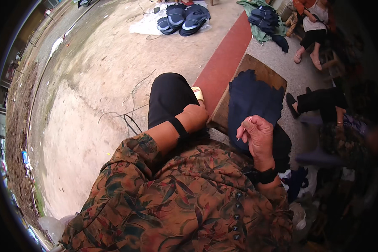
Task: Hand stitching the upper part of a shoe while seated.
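My left hand [195, 114] rests by my bent left knee [170, 90], near the corner of a low wooden bench [266, 69]. Only its back shows clearly; the fingers are hidden. Raised over the near end of the bench, my right hand [259, 133] has its fingers curled in a pinch. A small pale bit shows at the fingertips, too tiny to name. Beneath that hand, a stack of dark navy fabric pieces [254, 94] with jagged, staggered edges lies across the bench. Dark bands circle both of my forearms.
Padded dark pieces [182, 19] lie in piles on white plastic at the far side. More dark fabric [264, 20] sits on green cloth. People sit at the right, one with bare legs [313, 50]. A thin cable [132, 94] crosses the concrete floor left of my knee.
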The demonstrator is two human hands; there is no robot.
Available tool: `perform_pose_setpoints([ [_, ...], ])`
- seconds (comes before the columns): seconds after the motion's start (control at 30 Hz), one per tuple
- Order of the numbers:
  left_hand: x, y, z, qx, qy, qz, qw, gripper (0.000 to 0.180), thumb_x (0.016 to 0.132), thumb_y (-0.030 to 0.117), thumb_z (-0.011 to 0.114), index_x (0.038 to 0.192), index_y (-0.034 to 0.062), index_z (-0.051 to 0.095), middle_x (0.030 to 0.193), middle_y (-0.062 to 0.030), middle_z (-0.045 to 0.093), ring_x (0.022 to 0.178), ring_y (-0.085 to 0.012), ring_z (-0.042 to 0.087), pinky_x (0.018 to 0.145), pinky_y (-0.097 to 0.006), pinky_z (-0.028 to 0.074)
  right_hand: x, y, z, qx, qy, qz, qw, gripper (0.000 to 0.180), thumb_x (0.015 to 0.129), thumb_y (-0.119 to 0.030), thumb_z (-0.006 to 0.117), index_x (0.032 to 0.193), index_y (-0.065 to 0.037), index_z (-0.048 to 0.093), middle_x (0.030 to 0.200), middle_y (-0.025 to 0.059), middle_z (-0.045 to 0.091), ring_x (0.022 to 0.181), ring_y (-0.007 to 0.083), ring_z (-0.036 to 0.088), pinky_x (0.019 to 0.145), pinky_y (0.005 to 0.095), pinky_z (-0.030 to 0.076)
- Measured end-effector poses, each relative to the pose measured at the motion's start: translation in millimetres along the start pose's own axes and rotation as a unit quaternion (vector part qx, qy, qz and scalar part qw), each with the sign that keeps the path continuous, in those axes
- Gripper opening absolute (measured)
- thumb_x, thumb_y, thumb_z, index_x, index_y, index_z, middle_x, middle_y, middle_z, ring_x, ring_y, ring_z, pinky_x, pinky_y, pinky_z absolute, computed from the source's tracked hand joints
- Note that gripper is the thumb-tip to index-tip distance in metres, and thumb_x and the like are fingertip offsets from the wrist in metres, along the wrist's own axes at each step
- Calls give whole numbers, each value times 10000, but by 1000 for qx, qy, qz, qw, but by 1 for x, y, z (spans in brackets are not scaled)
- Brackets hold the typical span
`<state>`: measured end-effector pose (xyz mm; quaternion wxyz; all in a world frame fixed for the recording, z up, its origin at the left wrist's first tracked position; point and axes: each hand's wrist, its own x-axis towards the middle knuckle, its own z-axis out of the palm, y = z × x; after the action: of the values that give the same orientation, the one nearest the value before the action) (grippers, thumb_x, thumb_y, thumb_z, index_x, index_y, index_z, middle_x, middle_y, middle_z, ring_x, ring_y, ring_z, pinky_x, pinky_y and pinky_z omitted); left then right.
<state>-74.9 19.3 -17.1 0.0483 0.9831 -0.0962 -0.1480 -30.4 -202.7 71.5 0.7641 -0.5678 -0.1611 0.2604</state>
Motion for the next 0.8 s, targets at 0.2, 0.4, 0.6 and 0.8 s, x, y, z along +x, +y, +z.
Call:
perform_pose_setpoints([
  [0.2, -5, -11, -18, -126, -31, -69, 989, 186, 757, 112, 590, 861, -32, 646, 781, -197, 667, 724, -348, 675, 607, -422, 538, -1, 2, -5, 20, 16, 75, 997, 138, 925, -93, 585, 837, 10, 616, 679, 101, 633, 503, 85, 518, 477, 175, 405],
  [0.4, -44, 3, -68, -393, 249, 2, 885, 75, 813, 61, 613, 850, -3, 598, 777, -165, 625, 743, -348, 628, 663, -383, 496, 9, 20, -4, 115, 13, 196, 974, 166, 931, -136, 580, 924, 23, 626, 681, 93, 620, 525, 92, 524, 495, 186, 415],
  [0.6, -59, 25, -54, -414, 210, 74, 883, 118, 818, 71, 646, 874, 7, 564, 778, -179, 610, 762, -365, 620, 654, -395, 485, 26, 14, 21, 226, -77, 186, 953, 213, 939, -187, 580, 979, 18, 621, 667, 68, 592, 548, 85, 517, 480, 176, 364],
  [0.8, -54, 18, -61, -476, 250, 126, 834, 148, 890, 129, 618, 962, 0, 605, 866, -110, 599, 765, -231, 602, 675, -320, 475, 23, 3, 25, 95, -46, 143, 984, 178, 940, -136, 563, 866, 16, 617, 621, 69, 586, 469, 65, 466, 430, 168, 327],
])
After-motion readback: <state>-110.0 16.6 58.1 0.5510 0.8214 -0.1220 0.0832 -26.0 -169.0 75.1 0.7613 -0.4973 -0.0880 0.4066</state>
